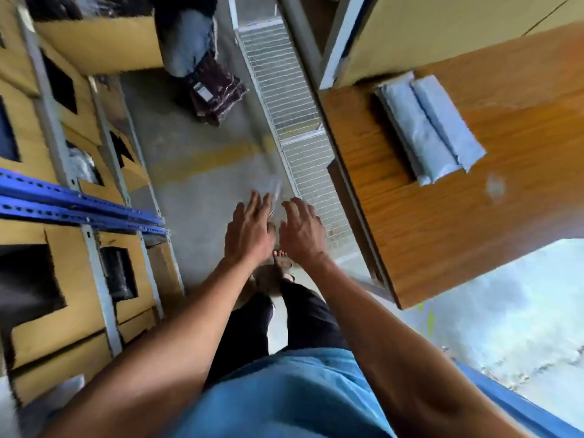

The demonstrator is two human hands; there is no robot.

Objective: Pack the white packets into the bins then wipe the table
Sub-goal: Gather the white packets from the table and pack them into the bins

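Two white packets (429,128) lie side by side on the wooden table (493,222) at the right. My left hand (249,230) and my right hand (301,230) are stretched out close together over the concrete floor, left of the table, with the fingers straight and spread. A pale, blurred, see-through thing (268,189) shows just past the fingertips; what it is and whether a hand touches it cannot be made out. My legs and feet are below the hands.
Metal shelves with cardboard boxes (72,279) and blue beams (79,203) line the left. A white wire mesh panel (284,99) runs along the table's left side. Dark folded clothes (211,93) lie on the floor ahead. A pale plastic sheet (518,314) lies at the lower right.
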